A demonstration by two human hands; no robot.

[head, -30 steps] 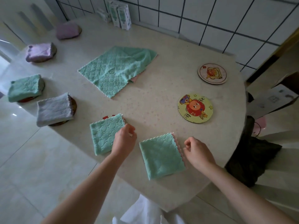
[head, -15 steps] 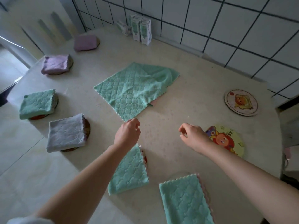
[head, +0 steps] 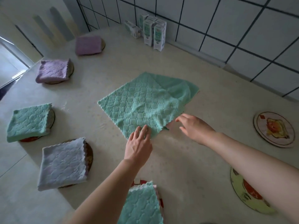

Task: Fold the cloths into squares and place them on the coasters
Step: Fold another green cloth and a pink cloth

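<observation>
Green quilted unfolded cloth (head: 145, 104) lies just far of both hands. Left hand (head: 138, 143) rests straight fingers on its near corner; right hand (head: 195, 127), fingers spread, hovers beside its right edge.

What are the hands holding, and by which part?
Nothing is gripped. The left hand lays straight fingers on the near corner of the spread cloth; the right hand hovers open beside its edge.

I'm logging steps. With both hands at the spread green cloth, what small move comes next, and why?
Probably pinch the near edge of the green cloth and fold it in half. It lies unfolded; the left hand touches its near corner, the right hand hovers open beside it, and a bare coaster waits.
</observation>
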